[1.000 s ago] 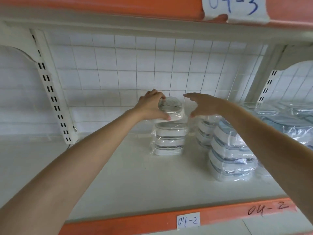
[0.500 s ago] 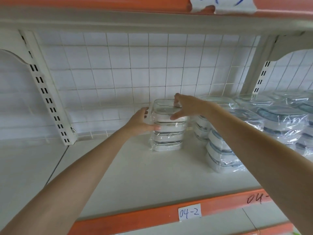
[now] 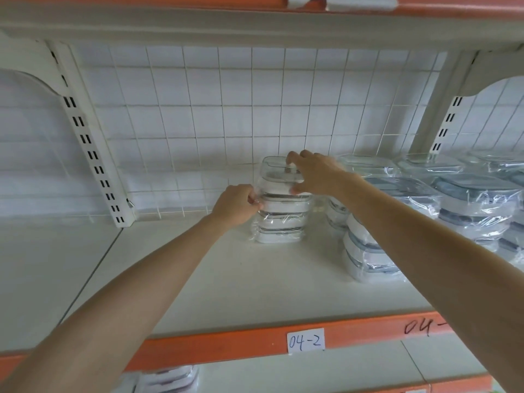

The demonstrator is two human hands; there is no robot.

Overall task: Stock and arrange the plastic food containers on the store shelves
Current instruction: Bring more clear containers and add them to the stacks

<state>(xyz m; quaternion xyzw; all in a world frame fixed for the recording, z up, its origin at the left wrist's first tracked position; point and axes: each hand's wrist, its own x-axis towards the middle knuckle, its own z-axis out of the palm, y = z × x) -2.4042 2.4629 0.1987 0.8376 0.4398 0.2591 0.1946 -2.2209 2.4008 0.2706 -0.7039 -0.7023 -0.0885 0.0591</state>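
Now my left hand (image 3: 236, 204) pinches the plastic wrap on the side of a stack of food boxes (image 3: 280, 211). My right hand (image 3: 313, 173) curls over the top box and holds it. This stack sits at the back of the white shelf (image 3: 241, 285) (more wrapped stacks (image 3: 467, 199) stand just beside it, on the right).

Shelf (image 3: 226, 279): container stack (image 3: 280, 219) far centre, against wire grid (image 3: 226, 114); further stacks (image 3: 365, 251) right; label (image 3: 305, 341) on near edge.
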